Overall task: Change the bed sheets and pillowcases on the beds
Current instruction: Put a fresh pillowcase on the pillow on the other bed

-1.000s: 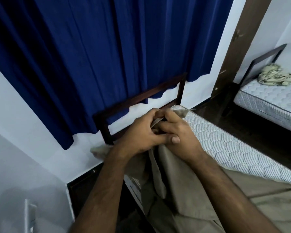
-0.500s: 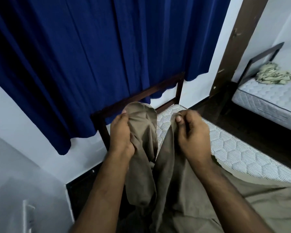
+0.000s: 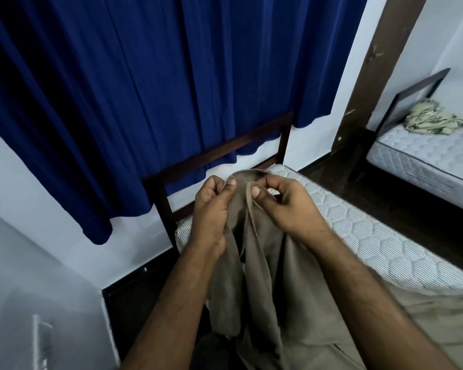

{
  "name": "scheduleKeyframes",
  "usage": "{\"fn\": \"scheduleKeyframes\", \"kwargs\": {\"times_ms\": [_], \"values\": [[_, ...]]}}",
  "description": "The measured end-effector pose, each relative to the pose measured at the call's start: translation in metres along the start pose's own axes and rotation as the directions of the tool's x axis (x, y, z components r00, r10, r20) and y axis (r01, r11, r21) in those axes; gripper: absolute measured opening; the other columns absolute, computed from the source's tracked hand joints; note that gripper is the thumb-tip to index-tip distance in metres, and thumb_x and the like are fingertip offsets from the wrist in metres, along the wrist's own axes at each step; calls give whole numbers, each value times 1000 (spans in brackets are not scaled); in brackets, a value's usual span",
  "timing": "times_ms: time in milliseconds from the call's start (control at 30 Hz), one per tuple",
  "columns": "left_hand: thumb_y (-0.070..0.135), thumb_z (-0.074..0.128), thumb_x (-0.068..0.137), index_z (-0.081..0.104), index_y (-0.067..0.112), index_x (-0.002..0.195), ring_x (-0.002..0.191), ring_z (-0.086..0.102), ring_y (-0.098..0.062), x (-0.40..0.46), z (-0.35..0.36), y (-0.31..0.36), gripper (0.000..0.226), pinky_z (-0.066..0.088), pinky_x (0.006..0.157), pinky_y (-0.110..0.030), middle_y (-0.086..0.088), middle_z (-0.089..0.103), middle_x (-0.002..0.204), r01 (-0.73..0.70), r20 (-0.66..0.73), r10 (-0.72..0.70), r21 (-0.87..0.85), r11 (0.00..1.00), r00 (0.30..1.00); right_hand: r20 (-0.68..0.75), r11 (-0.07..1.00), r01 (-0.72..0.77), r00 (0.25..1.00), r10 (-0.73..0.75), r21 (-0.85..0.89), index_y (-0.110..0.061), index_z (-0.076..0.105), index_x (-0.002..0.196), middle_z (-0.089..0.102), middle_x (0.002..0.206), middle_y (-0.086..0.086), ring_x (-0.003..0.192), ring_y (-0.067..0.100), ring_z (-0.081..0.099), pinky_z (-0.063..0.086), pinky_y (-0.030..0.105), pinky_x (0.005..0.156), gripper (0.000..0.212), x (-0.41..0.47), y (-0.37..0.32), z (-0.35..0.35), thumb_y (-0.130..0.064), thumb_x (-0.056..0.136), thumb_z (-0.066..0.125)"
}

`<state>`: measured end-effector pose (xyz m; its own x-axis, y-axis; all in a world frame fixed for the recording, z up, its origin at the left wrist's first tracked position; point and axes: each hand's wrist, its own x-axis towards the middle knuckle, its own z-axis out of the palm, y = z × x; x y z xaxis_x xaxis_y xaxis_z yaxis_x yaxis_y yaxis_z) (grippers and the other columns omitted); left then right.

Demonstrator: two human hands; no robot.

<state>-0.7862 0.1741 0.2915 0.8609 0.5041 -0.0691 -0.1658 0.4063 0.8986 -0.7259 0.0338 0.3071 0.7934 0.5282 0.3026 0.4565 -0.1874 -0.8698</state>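
A tan bed sheet (image 3: 254,276) hangs bunched between my hands, and more of it lies spread over the near bed at the lower right. My left hand (image 3: 211,209) pinches one fold of its top edge. My right hand (image 3: 284,206) pinches the neighbouring fold, a finger's width away. Both hands are raised above the head end of a bare quilted mattress (image 3: 353,231), just in front of the dark wooden headboard (image 3: 225,150).
A blue curtain (image 3: 150,84) hangs behind the headboard. At the far right a second bare mattress (image 3: 428,153) carries a crumpled pale green cloth (image 3: 428,118). Dark floor runs between the beds. A brown door frame (image 3: 380,57) stands between them, and a white surface fills the lower left.
My hands were clasped together on the sheet, then drew apart with a fold in each. Now they have closed in again and pinch the top edge.
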Motion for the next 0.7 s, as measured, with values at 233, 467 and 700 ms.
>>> {"fn": "scheduleKeyframes", "kwargs": {"times_ms": [233,467,700], "values": [[8,62,97,41,26,67,71,43,-11,-5,-2,5,41,42,76,-30,1,42,71,-25,64,27,-22,999,998,-160,874,-60,975,155,483,0,71,99,64,130,2,117,12,64,52,22,94,13,-2,12,0,-11,94,68],[5,57,95,45,21,81,70,42,-21,-11,-2,4,24,39,66,-34,-6,44,73,-90,164,52,233,968,985,-193,680,-49,942,276,731,3,70,104,72,94,13,83,17,67,58,29,79,18,3,0,3,-11,97,62],[46,62,94,58,33,120,76,63,-11,-16,5,16,29,50,65,-27,7,67,81,-303,312,147,544,782,939,-189,696,-54,945,267,716,5,66,113,68,110,30,97,36,64,52,48,94,23,-1,0,7,-11,97,64]]}}
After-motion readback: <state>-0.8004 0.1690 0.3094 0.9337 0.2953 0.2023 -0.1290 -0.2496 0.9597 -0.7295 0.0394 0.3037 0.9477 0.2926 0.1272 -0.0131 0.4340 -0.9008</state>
